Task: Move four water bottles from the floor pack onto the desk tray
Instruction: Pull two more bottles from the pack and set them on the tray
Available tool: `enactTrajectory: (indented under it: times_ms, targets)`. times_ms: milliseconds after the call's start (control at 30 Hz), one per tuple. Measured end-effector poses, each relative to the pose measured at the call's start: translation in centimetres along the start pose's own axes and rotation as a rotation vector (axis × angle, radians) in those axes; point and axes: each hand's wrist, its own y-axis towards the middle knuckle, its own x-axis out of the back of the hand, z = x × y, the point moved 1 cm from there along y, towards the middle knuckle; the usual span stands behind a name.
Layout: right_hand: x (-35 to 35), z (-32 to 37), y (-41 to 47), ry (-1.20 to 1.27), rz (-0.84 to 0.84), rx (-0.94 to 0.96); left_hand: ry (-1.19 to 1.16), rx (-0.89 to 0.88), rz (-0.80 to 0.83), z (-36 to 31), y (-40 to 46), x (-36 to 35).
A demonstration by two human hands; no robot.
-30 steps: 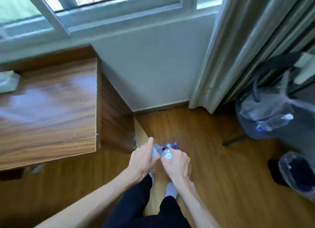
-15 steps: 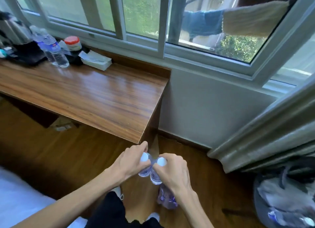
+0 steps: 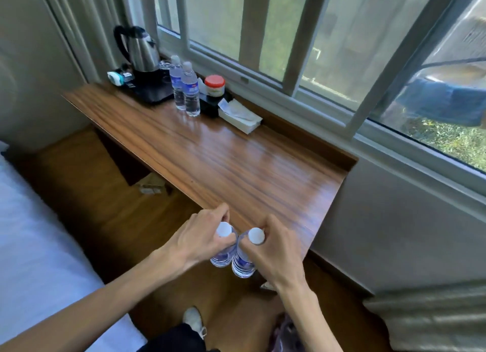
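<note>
- We take this for the carry step: our left hand (image 3: 203, 240) is wrapped round the neck of one bottle (image 3: 223, 254), our right hand (image 3: 273, 246) round the neck of a second bottle (image 3: 243, 262), both hanging upright just off the near corner of the bench (image 3: 236, 162).
- The two carried bottles touch or nearly touch at the shoulder; their white caps show between our fingers.
- Two more bottles (image 3: 186, 88) already stand at the far end of the bench, just beside the black tray (image 3: 155, 93) under the kettle (image 3: 139, 49); whether they sit on the tray or on bare wood we cannot tell.
- The floor pack is not clearly in view; a blurred shape by our feet could be it.
- Next, in our judgement, we carry the pair along the bench to the far end and set them upright by the other two, which calls for a longer reach or a step leftward.
- Materials: the bottles are clear, ribbed thin plastic with blue labels, likely slippery and soft under a squeeze; a neck hold seems secure.
- The bench is glossy, smooth wood grain, so bases should seat flat.
- The kettle is polished steel with a black handle; a red-lidded jar (image 3: 214, 86) and a white napkin pack (image 3: 240, 116) crowd the tray's right side.
</note>
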Motion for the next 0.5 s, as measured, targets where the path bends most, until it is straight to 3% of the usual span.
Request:
enactTrajectory:
  times_ms: [267,500]
  targets:
    - [-5.9,8.7,8.2,0.024,-0.07,0.042,0.008,-0.002,-0.088,8.5,6.4,8.0]
    - [-10.1,14.4,15.1,0.064,-0.06,0.027,-0.042,0.101,-0.159,14.5,12.3,12.6]
